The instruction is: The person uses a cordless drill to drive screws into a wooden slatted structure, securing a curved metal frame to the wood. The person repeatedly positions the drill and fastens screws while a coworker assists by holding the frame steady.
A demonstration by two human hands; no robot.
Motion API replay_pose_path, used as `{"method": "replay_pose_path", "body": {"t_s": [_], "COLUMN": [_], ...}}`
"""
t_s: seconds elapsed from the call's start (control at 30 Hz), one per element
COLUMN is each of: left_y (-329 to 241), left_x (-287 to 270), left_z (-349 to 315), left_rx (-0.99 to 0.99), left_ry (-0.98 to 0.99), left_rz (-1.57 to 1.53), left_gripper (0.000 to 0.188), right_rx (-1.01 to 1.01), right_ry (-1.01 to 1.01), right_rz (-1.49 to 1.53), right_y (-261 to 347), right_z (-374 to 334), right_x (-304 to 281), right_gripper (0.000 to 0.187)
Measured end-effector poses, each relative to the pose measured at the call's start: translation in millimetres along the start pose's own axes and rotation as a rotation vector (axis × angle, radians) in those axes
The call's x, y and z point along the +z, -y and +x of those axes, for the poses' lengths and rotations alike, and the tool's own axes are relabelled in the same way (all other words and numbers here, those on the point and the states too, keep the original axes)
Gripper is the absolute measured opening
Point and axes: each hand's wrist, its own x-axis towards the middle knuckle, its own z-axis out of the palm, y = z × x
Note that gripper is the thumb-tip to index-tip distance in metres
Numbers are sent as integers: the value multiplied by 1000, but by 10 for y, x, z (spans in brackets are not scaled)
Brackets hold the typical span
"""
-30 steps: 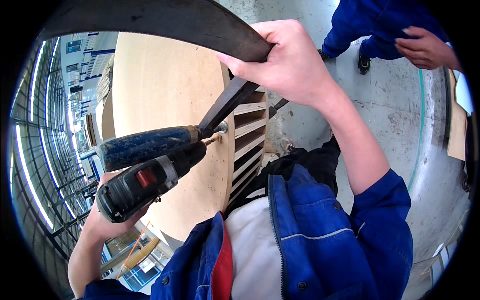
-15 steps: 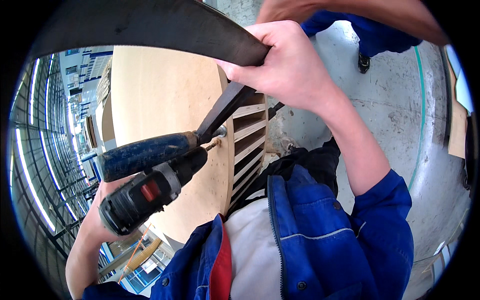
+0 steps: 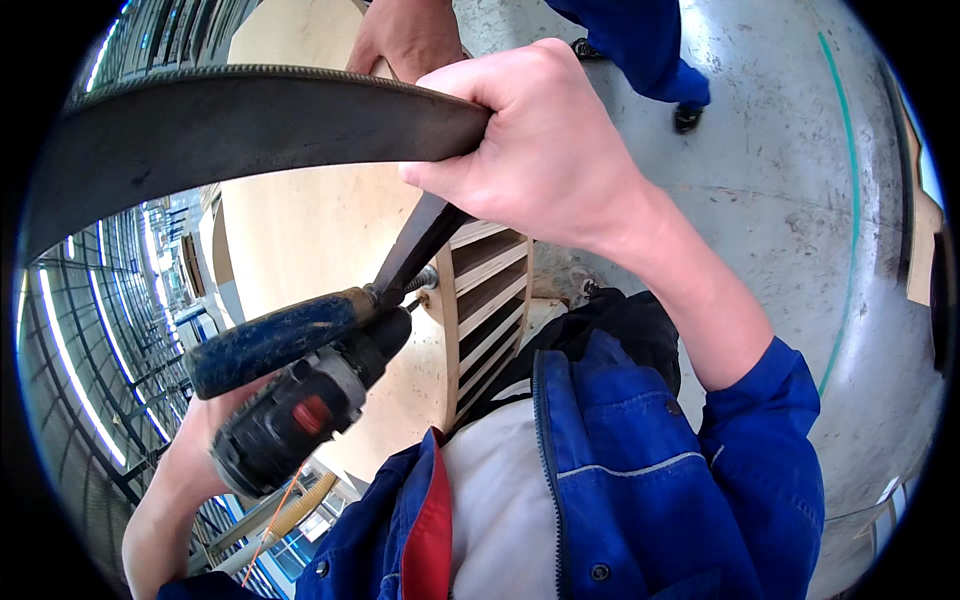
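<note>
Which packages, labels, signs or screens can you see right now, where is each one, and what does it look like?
No packages, signs or screens are in view.
Red patch: on the side of the black cordless drill held in the left hand, lower left; small, roughly rectangular, red on black. Whether it is a label or a switch cannot be told.

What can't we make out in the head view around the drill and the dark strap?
- Drill bit tip: hidden by the blue-handled tool.
- Left hand: fingers behind the drill body.
- Dark strap: left end cut off at the rim.
- Second person's hand: cropped by the top edge.
</note>
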Motion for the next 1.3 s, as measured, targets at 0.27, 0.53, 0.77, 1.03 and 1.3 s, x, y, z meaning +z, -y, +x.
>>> {"method": "replay_pose_path", "body": {"t_s": [0.27,0.53,0.77,1.03,1.3], "left_y": [-105,-198,-199,-149,115], "left_x": [-46,-102,-141,-50,230], "left_z": [34,46,81,90,-53], "left_rx": [-46,-160,-94,-21,314], "left_ry": [56,65,76,15,-143], "left_rz": [73,56,-9,95,360], "left_gripper": [58,54,54,54,19], "right_rx": [60,40,26,35,157], "right_ry": [-6,-18,-11,-7,60], "right_rz": [4,32,16,-9,-61], "right_y": [44,46,12,40,131], "right_z": [27,24,5,-1,38], "right_x": [-4,-10,10,-2,-48], "right_gripper": [14,16,17,12,17]}}
